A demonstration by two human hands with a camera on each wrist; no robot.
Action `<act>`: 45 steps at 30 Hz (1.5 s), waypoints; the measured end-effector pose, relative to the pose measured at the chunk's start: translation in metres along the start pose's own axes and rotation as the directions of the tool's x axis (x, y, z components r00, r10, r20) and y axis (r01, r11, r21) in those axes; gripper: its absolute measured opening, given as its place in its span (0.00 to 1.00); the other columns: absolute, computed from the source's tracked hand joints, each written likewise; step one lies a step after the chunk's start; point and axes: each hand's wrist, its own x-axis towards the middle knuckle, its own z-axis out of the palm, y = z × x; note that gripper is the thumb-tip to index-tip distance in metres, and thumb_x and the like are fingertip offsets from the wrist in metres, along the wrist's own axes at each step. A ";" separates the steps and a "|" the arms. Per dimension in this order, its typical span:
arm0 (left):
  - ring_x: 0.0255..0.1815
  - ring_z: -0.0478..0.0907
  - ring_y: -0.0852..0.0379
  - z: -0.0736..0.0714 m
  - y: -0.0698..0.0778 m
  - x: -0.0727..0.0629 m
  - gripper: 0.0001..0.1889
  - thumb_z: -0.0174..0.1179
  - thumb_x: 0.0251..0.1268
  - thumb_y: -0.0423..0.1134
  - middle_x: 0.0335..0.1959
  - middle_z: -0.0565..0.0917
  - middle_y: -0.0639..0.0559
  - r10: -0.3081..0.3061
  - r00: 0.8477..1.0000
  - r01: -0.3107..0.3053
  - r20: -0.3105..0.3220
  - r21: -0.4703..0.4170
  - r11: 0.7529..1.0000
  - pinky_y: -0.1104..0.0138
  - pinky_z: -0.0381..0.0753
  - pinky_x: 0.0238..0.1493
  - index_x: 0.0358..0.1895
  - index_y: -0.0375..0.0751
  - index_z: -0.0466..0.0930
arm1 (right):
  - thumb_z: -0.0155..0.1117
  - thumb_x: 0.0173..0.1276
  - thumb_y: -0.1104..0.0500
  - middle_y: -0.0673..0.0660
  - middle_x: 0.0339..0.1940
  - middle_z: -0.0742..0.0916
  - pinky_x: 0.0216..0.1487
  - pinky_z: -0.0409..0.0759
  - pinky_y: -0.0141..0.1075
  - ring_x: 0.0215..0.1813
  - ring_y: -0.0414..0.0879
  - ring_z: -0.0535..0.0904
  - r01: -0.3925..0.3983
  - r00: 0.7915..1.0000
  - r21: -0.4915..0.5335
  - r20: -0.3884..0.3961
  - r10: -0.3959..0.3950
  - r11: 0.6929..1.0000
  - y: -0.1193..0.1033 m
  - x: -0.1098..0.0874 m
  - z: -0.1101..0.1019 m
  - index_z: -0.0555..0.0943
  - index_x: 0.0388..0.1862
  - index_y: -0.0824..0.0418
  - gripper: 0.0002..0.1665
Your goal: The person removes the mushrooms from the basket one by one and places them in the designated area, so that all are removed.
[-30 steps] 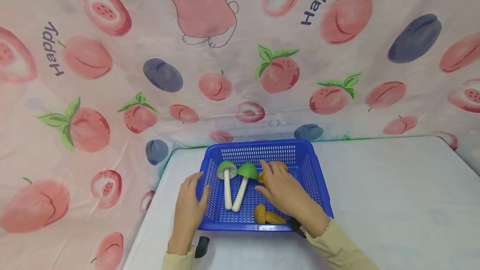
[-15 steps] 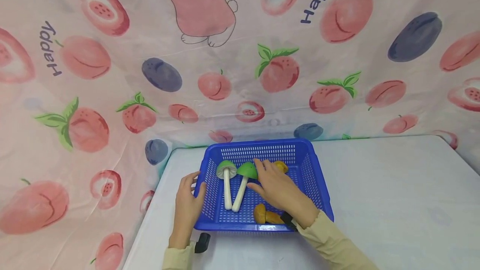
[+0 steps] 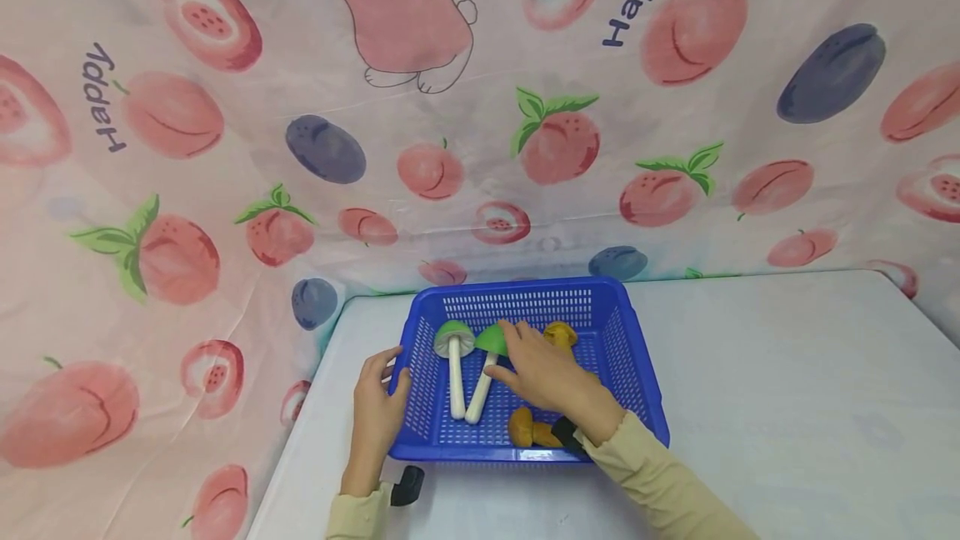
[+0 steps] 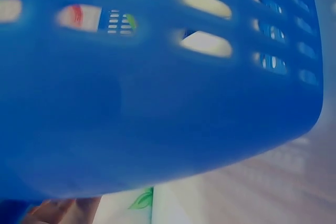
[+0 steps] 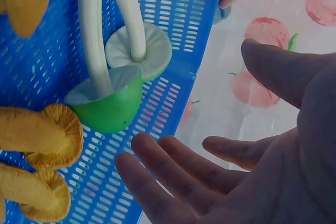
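Observation:
My left hand (image 3: 375, 415) holds the left rim of a blue plastic basket (image 3: 517, 454). Close up in the left wrist view, the basket's outer wall (image 4: 157, 108) covers nearly everything, hiding most of that hand. Inside lie two green-capped mushrooms with white stems: the left one (image 3: 456, 382) and the right one (image 3: 491, 342). Over the right one hovers my right hand (image 3: 551, 373), fingers apart and slightly bent, overlapping its cap in the head view. From the right wrist, those fingers (image 5: 173, 182) spread beside the green cap (image 5: 107, 103), with nothing between them and the thumb.
Brown-yellow mushrooms share the basket: one (image 3: 558, 333) at the back right, partly behind my right hand, and others (image 3: 521, 427) along the front wall. A white-covered table (image 3: 787, 390) extends to the right. Behind it hangs a fruit-printed cloth (image 3: 480, 132).
My right hand has moved left, from over the brown-yellow mushrooms to over the right green-capped mushroom, uncovering one at the back. My left hand has closed onto the basket's left rim.

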 end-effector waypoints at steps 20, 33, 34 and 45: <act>0.56 0.80 0.38 0.001 0.003 0.001 0.20 0.57 0.70 0.32 0.62 0.76 0.37 -0.041 0.999 0.040 -0.023 -0.037 0.999 0.46 0.79 0.58 0.63 0.36 0.77 | 0.58 0.75 0.48 0.75 0.76 0.62 0.71 0.67 0.58 0.75 0.67 0.62 -0.037 0.998 0.205 0.062 0.024 0.978 0.001 0.022 0.004 0.53 0.77 0.70 0.44; 0.55 0.81 0.37 0.001 0.003 0.000 0.19 0.58 0.69 0.31 0.62 0.76 0.37 -0.036 0.998 0.034 -0.045 -0.052 0.998 0.45 0.80 0.57 0.63 0.35 0.77 | 0.61 0.73 0.55 0.67 0.50 0.80 0.49 0.77 0.47 0.46 0.53 0.77 -0.058 0.997 0.305 0.056 0.043 0.951 0.011 0.036 0.009 0.59 0.71 0.77 0.39; 0.55 0.81 0.37 0.001 0.003 0.000 0.19 0.58 0.69 0.31 0.62 0.76 0.37 -0.035 0.998 0.033 -0.046 -0.053 0.998 0.45 0.80 0.57 0.62 0.35 0.77 | 0.61 0.73 0.55 0.68 0.53 0.80 0.52 0.78 0.48 0.49 0.55 0.77 -0.063 0.997 0.305 0.053 0.049 0.950 0.011 0.037 0.010 0.59 0.71 0.77 0.38; 0.55 0.81 0.37 0.001 0.003 -0.002 0.20 0.58 0.69 0.31 0.62 0.76 0.37 -0.052 0.998 0.049 -0.044 -0.065 0.997 0.45 0.80 0.57 0.62 0.35 0.77 | 0.58 0.75 0.55 0.77 0.70 0.70 0.70 0.69 0.56 0.71 0.67 0.68 -0.121 0.993 0.287 0.045 0.113 0.950 0.014 0.045 0.010 0.56 0.73 0.79 0.41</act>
